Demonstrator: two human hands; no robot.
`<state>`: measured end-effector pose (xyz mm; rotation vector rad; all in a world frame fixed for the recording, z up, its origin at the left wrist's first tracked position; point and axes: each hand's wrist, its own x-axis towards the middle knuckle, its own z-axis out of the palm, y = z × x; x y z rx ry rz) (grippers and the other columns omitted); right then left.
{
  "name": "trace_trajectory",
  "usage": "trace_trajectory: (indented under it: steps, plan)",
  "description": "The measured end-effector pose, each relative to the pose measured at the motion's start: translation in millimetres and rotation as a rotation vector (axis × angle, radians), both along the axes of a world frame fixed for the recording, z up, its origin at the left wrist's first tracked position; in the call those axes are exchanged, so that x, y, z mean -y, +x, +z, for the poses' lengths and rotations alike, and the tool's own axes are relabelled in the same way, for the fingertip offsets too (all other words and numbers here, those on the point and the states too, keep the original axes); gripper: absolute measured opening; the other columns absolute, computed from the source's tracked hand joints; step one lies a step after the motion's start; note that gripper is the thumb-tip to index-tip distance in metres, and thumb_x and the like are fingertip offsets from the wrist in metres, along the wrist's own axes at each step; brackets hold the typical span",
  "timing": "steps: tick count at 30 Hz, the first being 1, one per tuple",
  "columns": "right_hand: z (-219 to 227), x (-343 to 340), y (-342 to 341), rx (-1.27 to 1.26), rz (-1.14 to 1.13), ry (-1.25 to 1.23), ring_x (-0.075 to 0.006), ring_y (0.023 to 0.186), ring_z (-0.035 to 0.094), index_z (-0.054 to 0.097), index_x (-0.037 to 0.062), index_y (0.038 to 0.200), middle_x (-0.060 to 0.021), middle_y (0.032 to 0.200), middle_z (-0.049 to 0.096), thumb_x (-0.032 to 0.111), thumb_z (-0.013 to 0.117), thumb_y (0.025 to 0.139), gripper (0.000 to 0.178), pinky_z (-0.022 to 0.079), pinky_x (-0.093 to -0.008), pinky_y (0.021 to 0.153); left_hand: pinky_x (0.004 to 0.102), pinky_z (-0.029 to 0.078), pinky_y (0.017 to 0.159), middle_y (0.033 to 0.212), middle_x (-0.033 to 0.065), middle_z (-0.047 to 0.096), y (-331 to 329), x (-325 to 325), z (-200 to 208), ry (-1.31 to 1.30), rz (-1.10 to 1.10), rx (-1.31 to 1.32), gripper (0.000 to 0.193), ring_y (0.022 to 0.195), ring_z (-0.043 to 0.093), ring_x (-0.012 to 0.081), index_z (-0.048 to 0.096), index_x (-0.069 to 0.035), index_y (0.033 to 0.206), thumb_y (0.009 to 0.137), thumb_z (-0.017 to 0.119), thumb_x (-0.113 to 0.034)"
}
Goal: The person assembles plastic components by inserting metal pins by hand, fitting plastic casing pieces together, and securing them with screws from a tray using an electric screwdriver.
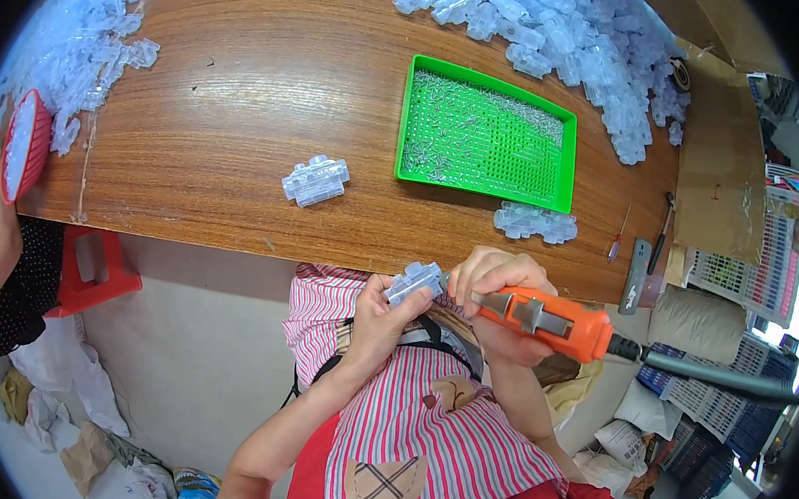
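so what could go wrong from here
The tip of the orange electric screwdriver sits close to the left fingers, so a slip might nick them. The clear plastic block, held off the wooden table, could twist. A bump might spill small screws from the shallow green tray.

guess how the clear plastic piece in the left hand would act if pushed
The clear plastic piece is probably stiff: it shows no bend in the left hand. Its shiny surface may make it slippery. Its blocky, lobed outline probably resists rolling.

The scene is bright, with glare on the table (247, 97). Right, a patch burns white. Edges bend, rimmed black.
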<state>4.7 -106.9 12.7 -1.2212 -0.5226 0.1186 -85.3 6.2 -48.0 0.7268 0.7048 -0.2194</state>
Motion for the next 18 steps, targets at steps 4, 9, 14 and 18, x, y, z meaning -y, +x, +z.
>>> trace_trajectory:
  steps: [4,9,14,18]
  plan:
    - [3,-5,2,0.002,0.035,-0.002,-0.0183,0.059,0.052,0.052,-0.0019,0.091,-0.0077,0.064,0.054,0.075,0.059,0.069,0.080,0.045,-0.0299,0.053,0.0225,0.051,0.069,0.089,0.0087,0.064,2,-1,-1,0.005,-0.008,0.001,0.026,0.078,0.061,0.0094,0.046,-0.003,0.095,0.082,0.069,-0.003]
    - [6,-12,6,0.051,0.054,-0.032,-0.0182,0.057,0.051,0.053,-0.0020,0.088,-0.0080,0.062,0.054,0.066,0.062,0.075,0.070,0.043,-0.0301,0.052,0.0220,0.051,0.071,0.089,0.0073,0.063,1,-4,-1,0.066,-0.033,0.024,0.026,0.078,0.060,0.0079,0.047,-0.001,0.095,0.082,0.069,-0.004]
    - [12,-15,0,0.046,-0.034,-0.182,-0.0168,0.054,0.051,0.056,-0.0031,0.087,-0.0065,0.060,0.052,0.046,0.066,0.082,0.050,0.044,-0.0302,0.052,0.0232,0.050,0.074,0.093,0.0071,0.064,-3,-2,3,0.065,-0.034,0.023,0.027,0.082,0.060,0.0087,0.051,0.002,0.098,0.082,0.070,-0.008]
    - [11,-5,3,-0.190,-0.017,0.028,-0.0158,0.054,0.049,0.054,-0.0015,0.094,-0.0070,0.063,0.051,0.076,0.058,0.070,0.081,0.043,-0.0282,0.047,0.0235,0.051,0.074,0.097,0.0070,0.063,-4,-10,6,0.185,-0.119,0.052,0.029,0.084,0.062,0.0104,0.048,0.000,0.103,0.085,0.068,-0.010]
